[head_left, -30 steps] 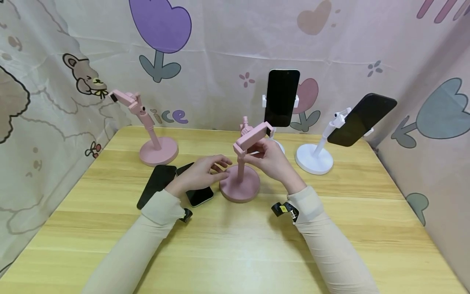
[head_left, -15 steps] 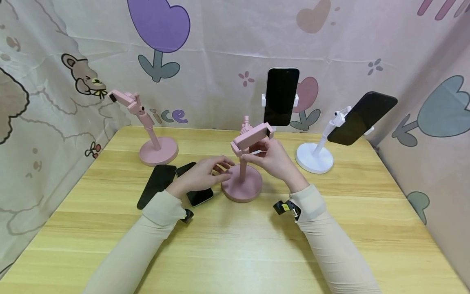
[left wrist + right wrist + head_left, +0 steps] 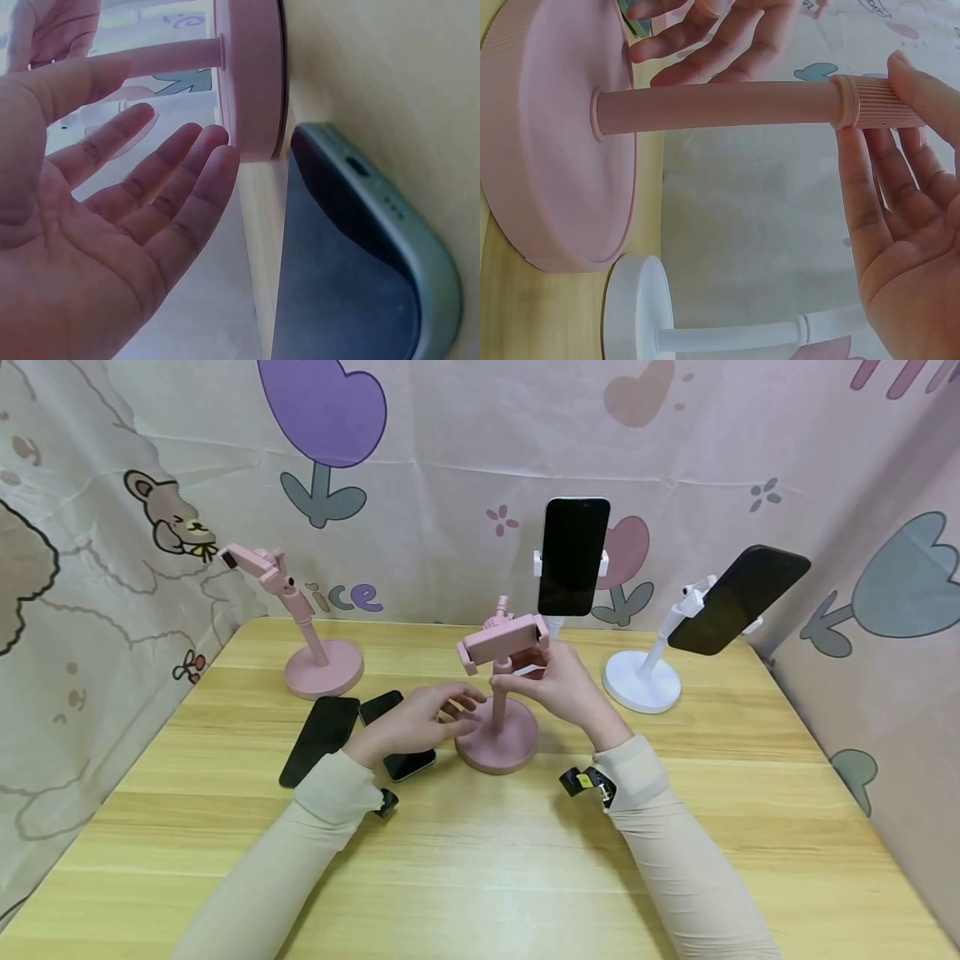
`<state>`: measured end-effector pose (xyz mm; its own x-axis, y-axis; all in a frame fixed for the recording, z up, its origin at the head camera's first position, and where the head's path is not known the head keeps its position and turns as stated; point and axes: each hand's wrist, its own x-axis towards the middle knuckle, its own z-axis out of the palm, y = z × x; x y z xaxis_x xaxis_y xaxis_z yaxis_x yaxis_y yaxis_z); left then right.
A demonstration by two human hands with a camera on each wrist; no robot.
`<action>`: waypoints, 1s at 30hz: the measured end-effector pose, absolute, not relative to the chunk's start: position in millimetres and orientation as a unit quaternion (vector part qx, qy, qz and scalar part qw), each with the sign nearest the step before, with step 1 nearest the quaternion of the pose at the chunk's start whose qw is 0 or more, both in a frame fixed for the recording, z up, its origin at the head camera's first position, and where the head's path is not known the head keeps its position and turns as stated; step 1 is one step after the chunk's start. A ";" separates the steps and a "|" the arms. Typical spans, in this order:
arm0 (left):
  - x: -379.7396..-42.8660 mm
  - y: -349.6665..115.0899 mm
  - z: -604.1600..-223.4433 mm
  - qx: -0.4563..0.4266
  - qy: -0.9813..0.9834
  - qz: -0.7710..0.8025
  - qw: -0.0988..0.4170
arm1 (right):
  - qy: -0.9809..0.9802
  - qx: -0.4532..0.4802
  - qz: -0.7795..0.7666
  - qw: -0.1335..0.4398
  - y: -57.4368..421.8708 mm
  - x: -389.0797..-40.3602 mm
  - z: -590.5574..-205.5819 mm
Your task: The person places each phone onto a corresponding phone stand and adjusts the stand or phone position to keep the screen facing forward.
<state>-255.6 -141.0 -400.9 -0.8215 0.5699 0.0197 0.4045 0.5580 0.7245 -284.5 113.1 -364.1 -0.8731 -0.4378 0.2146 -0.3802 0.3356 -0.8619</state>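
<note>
A pink phone stand [image 3: 513,750] stands upright on its round base before me, its phone clamp [image 3: 501,645] slightly tilted and holding no phone. My right hand [image 3: 566,689] pinches the stand just below the clamp. In the right wrist view, thumb and fingers close on the ribbed collar [image 3: 885,103] at the top of the post. My left hand [image 3: 408,720] hovers at the left of the base with loosely spread fingers. The left wrist view shows that palm bare, fingertips right by the base's edge [image 3: 255,82]. Beneath the left hand lies a phone [image 3: 411,763], partly hidden by it.
Another black phone [image 3: 321,739] lies at the left. Behind it stands a second pink stand [image 3: 324,672] without a phone. Two white stands at the back right hold phones: one upright [image 3: 576,556], one tilted [image 3: 738,602]. A printed curtain [image 3: 450,485] hangs behind the table.
The clamp on the pink stand has swivelled from its slant toward a more level, forward-facing position. The stand has shifted slightly right, and the left hand has moved a little with it.
</note>
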 end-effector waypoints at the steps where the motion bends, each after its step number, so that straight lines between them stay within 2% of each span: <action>1: -254.8 -140.4 -400.5 0.280 0.874 0.380 0.112 | 0.817 -0.250 -0.519 0.028 112.9 -284.4 -363.9; 30: -248.7 -130.9 -400.0 0.307 0.865 0.372 0.137 | 0.840 -0.234 -0.488 0.041 121.6 -281.8 -357.1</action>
